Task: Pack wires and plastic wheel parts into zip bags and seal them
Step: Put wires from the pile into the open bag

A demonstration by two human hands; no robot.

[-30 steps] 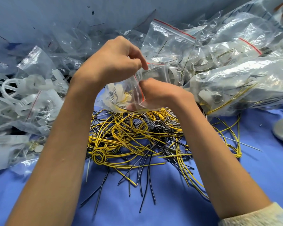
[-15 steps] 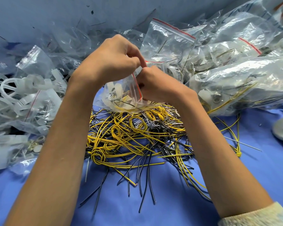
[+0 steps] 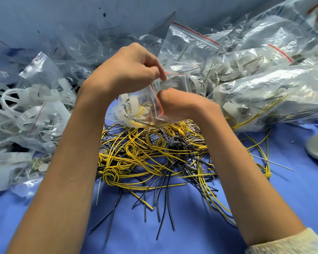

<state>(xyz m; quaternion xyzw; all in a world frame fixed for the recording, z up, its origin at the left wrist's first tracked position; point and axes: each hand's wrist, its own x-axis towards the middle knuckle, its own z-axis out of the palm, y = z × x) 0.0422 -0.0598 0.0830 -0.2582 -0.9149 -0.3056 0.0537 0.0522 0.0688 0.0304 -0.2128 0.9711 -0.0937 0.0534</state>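
Head view. Two hands work over a counter [image 3: 191, 233] covered in blue cloth, and between them hangs one small zip bag [image 3: 134, 114]. It is held just above a single tangled heap of wires [image 3: 151, 154], yellow and black with a few grey, too many to count. Inside the bag lie a few white plastic pieces and a small coil of yellow and pale wire.

The left hand [image 3: 127, 70] is above. Its grip is narrow, with thumb and forefinger pinched on the bag's red-striped top edge and the other fingers curled in. The right hand [image 3: 182, 105] is lower and to the right, fist-like, its grip closed on the same mouth edge. Its fingertips show only dimly through the plastic. Whether the seal is fully pressed shut cannot be told.

Along the far side, from centre to right, filled bags [image 3: 264, 92] are stacked against the wall, more than can be counted. At the left is a jumble of white wheel parts [image 3: 11, 110] and crumpled clear bags. One grey disc [image 3: 316, 153] with two dark knobs sits at the right edge, cut off by the frame.

Open cloth lies near, below the wire heap between the forearms, and at the near right between the heap and the disc. A pale sleeve [image 3: 292, 242] shows on the right arm.
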